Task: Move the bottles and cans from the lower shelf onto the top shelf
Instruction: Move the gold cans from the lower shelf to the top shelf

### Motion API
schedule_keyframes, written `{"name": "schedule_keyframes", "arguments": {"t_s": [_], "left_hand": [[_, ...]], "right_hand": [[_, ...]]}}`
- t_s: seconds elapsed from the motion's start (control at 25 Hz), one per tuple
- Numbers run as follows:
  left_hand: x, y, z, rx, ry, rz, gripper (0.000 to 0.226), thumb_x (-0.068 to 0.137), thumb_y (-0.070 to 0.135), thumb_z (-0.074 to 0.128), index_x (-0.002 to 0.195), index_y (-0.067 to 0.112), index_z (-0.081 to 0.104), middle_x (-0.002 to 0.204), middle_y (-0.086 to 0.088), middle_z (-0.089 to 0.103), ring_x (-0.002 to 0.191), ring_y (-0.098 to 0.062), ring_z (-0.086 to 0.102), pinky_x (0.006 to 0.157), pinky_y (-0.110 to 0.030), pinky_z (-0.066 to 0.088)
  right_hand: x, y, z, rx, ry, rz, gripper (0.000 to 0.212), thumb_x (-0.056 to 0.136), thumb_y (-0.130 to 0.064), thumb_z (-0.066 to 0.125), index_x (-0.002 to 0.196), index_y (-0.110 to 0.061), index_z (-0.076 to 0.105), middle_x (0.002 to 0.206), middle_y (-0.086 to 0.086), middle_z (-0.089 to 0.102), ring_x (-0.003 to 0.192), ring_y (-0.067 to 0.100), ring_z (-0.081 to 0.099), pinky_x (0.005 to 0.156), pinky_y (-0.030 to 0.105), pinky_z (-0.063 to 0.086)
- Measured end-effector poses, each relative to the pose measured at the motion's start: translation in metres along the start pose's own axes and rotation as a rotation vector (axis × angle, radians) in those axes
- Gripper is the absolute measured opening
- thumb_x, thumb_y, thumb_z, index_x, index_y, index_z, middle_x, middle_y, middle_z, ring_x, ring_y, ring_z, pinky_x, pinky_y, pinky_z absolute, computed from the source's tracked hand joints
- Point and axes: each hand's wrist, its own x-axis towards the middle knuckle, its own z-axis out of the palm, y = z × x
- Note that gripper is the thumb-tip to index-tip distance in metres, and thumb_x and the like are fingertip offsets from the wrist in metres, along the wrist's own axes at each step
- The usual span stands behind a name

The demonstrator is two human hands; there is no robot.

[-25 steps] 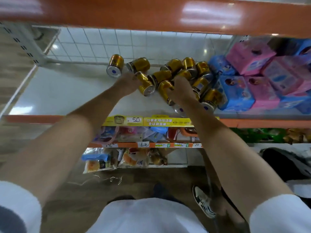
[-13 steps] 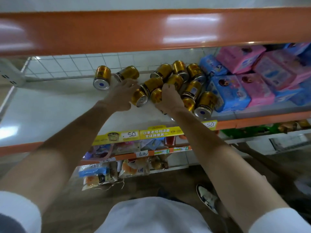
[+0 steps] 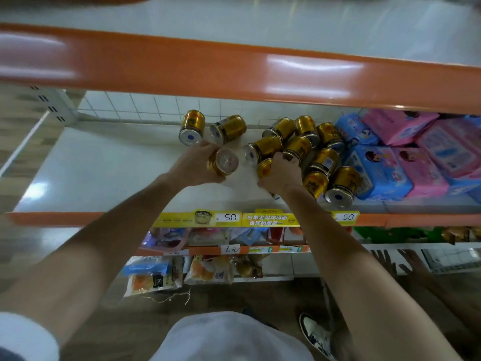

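Head view, looking down at a shop shelving unit. The left hand has its fingers curled around 1 gold-coloured metal drink can, lifted clear of the white lower shelf, silver end facing the camera. The right hand is closed over a second gold can, of which only the gold side shows past the knuckles; whether this can rests on the shelf cannot be told. Behind the left hand, 2 loose gold cans lie on their sides near the white wire-grid back panel. To the right, a heap of toppled gold cans lies against blue and pink soft packs. The top shelf, white with a glossy orange front edge, runs across the upper view. Yellow price labels line the lower shelf's front edge.
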Motion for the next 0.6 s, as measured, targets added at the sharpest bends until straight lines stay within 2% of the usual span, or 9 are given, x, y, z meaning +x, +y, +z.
{"name": "schedule_keyframes", "arguments": {"t_s": [0.12,0.2,0.32,0.48,0.6], "left_hand": [[-0.018,-0.005,-0.008,-0.255,-0.045,-0.065,0.055,0.061,0.027,0.091,0.109,0.019,0.066,0.101,0.003,0.067,0.094,-0.017,0.063,0.075,-0.023,0.049],[-0.033,-0.006,-0.014,-0.361,-0.109,-0.151,0.055,0.066,0.021,0.089,0.114,0.018,0.062,0.099,0.006,0.063,0.093,-0.014,0.060,0.071,-0.017,0.044],[-0.050,-0.011,-0.021,-0.424,-0.142,-0.192,0.064,0.074,0.014,0.083,0.129,0.017,0.051,0.109,0.006,0.055,0.101,-0.014,0.054,0.081,-0.022,0.041],[-0.057,-0.010,-0.021,-0.464,-0.190,-0.214,0.063,0.079,0.007,0.077,0.133,0.013,0.047,0.114,0.001,0.054,0.103,-0.014,0.051,0.086,-0.026,0.041],[-0.054,-0.017,-0.011,-0.471,-0.219,-0.204,0.066,0.073,0.017,0.082,0.126,0.032,0.047,0.117,0.004,0.058,0.113,-0.020,0.057,0.093,-0.034,0.049]], "right_hand": [[0.001,0.000,0.001,0.061,-0.026,0.018,0.072,0.072,-0.031,0.079,0.130,-0.013,0.039,0.122,0.015,0.056,0.116,0.038,0.054,0.097,0.048,0.049],[-0.001,-0.001,0.003,0.111,-0.025,-0.021,0.069,0.067,-0.029,0.082,0.120,-0.015,0.040,0.111,0.012,0.060,0.105,0.035,0.060,0.090,0.048,0.053],[-0.006,-0.005,0.008,0.203,0.019,-0.073,0.076,0.062,-0.026,0.086,0.121,-0.016,0.039,0.109,0.007,0.060,0.101,0.029,0.061,0.086,0.044,0.055],[-0.016,-0.009,0.011,0.449,0.110,-0.190,0.088,0.057,-0.017,0.088,0.132,-0.016,0.042,0.123,0.006,0.053,0.111,0.023,0.053,0.094,0.037,0.050],[-0.030,-0.011,0.018,0.510,0.149,-0.233,0.085,0.058,-0.011,0.088,0.132,-0.016,0.046,0.125,0.004,0.046,0.108,0.015,0.048,0.084,0.017,0.045]]}}
